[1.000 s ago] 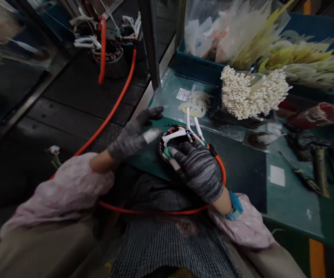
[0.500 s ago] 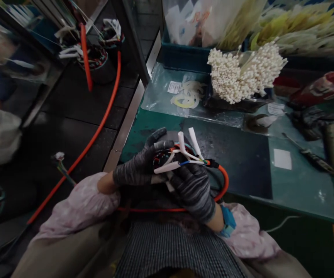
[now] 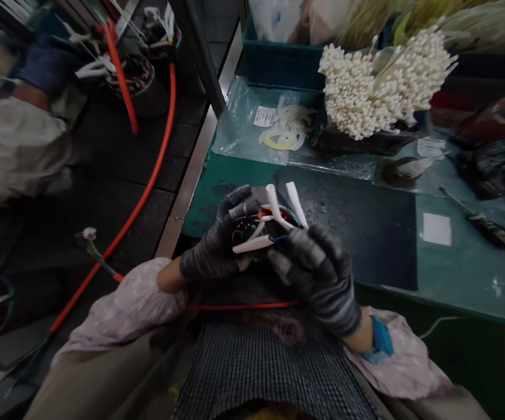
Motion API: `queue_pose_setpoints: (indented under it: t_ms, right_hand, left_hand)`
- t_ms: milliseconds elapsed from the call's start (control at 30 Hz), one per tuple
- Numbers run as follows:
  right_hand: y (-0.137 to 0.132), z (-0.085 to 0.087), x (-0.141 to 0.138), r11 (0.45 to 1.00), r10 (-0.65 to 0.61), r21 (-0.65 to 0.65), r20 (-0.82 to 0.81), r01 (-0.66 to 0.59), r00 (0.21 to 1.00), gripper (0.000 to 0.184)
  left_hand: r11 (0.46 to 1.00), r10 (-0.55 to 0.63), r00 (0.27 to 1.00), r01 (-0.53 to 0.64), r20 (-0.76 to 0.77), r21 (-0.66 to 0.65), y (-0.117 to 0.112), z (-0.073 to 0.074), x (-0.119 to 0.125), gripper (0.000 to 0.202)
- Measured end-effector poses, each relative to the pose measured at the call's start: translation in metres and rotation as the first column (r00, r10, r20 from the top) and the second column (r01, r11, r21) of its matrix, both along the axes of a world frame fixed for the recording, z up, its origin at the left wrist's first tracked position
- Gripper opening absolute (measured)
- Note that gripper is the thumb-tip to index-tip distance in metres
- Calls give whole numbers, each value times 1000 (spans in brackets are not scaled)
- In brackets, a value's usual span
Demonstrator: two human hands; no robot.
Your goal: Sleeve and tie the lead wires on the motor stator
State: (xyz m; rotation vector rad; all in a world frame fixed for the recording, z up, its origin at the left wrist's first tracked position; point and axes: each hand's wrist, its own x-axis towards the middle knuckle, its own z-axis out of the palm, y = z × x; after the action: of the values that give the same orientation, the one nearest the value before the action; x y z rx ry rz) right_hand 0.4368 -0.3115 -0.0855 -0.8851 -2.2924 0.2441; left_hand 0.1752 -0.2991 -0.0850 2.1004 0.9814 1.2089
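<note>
A round wound stator [image 3: 254, 228] with copper coils and several white-sleeved leads [image 3: 278, 213] is held above the near edge of the green bench [image 3: 453, 274]. My left hand [image 3: 217, 242], in a grey striped glove, grips its left side. My right hand [image 3: 317, 274], gloved the same way, wraps its right side and lower edge, hiding part of it. An orange cable [image 3: 243, 305] runs from under my hands across my lap and off to the left over the floor.
A bundle of white tube ends [image 3: 379, 81] stands in a tray behind. Flat white and yellow rings [image 3: 285, 131] lie in a plastic bag. Tools [image 3: 480, 221] sit at the right. More stators [image 3: 133, 76] stand on the dark floor at left, near another person's sleeve [image 3: 20, 143].
Both hands closed on the stator and lifted it off the bench toward me. My left hand, open a second ago, now grips it. The orange cable loop beside my right hand is gone.
</note>
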Motion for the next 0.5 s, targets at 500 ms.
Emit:
queue_pose_setpoints:
  t_ms: [500]
  right_hand:
    - [22, -7, 12, 962, -165, -211, 54, 173, 985, 75]
  left_hand:
    - [978, 30, 981, 11, -191, 208, -4, 8, 19, 85]
